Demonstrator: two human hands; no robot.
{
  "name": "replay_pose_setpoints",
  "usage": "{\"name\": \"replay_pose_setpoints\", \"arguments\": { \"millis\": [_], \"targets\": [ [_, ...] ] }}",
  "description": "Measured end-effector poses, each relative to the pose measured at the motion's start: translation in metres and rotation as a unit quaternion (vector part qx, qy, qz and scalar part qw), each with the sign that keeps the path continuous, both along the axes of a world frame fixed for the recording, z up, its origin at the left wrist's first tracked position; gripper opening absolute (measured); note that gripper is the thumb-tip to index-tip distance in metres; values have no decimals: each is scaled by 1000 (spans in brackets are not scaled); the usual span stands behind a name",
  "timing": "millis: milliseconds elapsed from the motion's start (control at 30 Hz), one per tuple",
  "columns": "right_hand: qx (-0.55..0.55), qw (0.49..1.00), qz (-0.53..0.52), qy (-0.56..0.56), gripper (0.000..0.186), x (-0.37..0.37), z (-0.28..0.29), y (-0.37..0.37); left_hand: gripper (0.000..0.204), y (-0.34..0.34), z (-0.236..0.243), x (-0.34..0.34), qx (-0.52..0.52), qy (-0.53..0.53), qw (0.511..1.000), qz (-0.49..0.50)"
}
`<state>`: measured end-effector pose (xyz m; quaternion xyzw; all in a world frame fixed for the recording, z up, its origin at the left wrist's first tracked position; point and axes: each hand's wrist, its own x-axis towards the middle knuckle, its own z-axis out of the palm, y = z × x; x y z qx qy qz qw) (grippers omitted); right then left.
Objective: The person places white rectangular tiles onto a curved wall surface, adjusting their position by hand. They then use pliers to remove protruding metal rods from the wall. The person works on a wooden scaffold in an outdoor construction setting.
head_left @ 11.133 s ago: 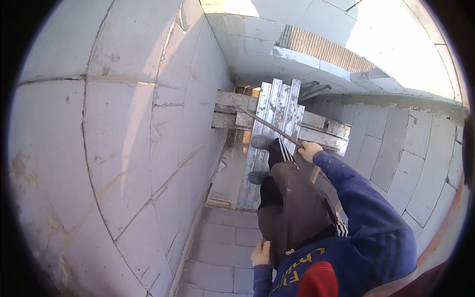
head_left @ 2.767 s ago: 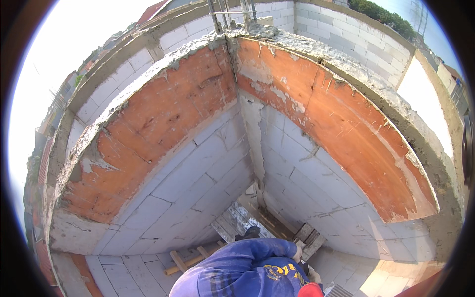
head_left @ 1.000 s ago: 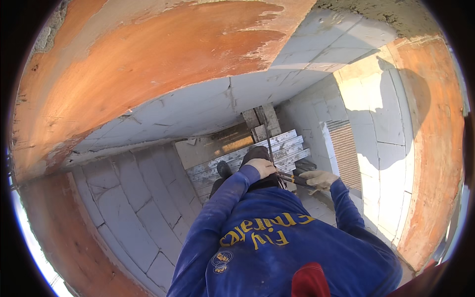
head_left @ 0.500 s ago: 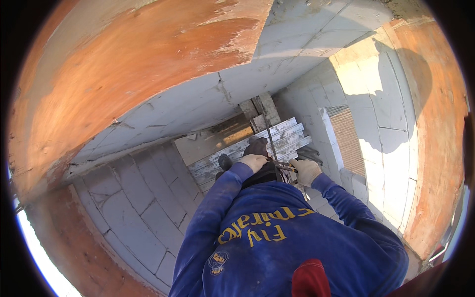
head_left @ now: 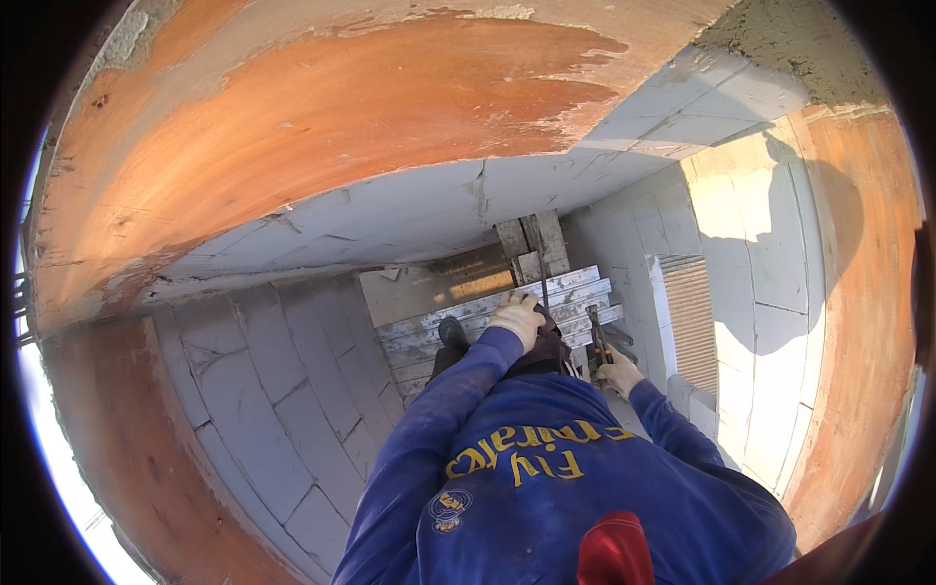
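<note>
Yellow lettering (head_left: 541, 450) across blue shirt (head_left: 624, 512), round emblem (head_left: 448, 511) beside it

Big scuffed orange panel (head_left: 370, 97) can be seen up at 11 o'clock, browner strip (head_left: 136, 439) at 8, and ribbed sheet (head_left: 690, 322) framed by pale block wall (head_left: 775, 390) around 3.

Head-worn fisheye, facing steeply down — torso (head_left: 556, 507) near; hands (head_left: 518, 322) (head_left: 618, 374) farther

A dark, yellow-marked hand tool (head_left: 598, 336) points forward from the right grip (head_left: 618, 373).
</note>
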<state>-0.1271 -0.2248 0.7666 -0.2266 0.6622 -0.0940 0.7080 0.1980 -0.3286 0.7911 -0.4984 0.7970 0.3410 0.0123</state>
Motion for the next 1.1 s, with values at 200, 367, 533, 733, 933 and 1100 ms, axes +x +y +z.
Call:
{"name": "replay_pose_setpoints", "arguments": {
  "millis": [200,367,533,733,933,1100],
  "targets": [
    [51,997,50,5,45,22,35,-38,40,66,-23,80,160,41,952,258],
    [55,978,200,15,42,13,57,-23,51,211,4,186,309,-53,846,432],
    [55,951,303,18,51,17,124,-56,60,381,33,165,488,73,746,447],
    [62,951,303,22,46,19,123,-82,65,447,-16,68,396,216,760,467],
    [62,946,317,39,39,12,108,-96,56,436,13,6,362,321,508,713],
    [53,948,310,45,33,6,101,-103,51,386,118,18,399,377,408,729]
  ]
}}
